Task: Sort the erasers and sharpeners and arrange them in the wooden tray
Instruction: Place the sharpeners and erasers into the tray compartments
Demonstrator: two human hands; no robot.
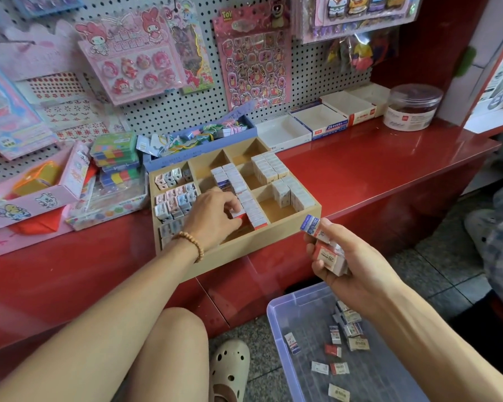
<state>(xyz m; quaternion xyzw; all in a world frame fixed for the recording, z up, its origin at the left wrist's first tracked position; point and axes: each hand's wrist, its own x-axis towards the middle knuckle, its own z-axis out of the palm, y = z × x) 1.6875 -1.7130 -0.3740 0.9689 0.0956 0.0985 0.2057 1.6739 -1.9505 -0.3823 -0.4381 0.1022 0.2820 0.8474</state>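
The wooden tray (238, 252) sits on the red counter, split into compartments. Small sharpeners (174, 198) fill its left column; rows of wrapped erasers (246, 195) stand in the middle and right compartments. My left hand (215, 213) reaches into the middle front compartment and pinches a red-and-white eraser (240, 213) at the end of a row. My right hand (340, 256) hovers right of the tray's front corner and grips a stack of erasers (327, 250), a blue-labelled one on top.
A clear plastic bin (282, 320) on the floor below my right hand holds several loose erasers. Empty white cardboard boxes (285, 132) and a round plastic jar (411, 108) line the counter's back. Sticker packs hang on the pegboard; stationery boxes crowd the left.
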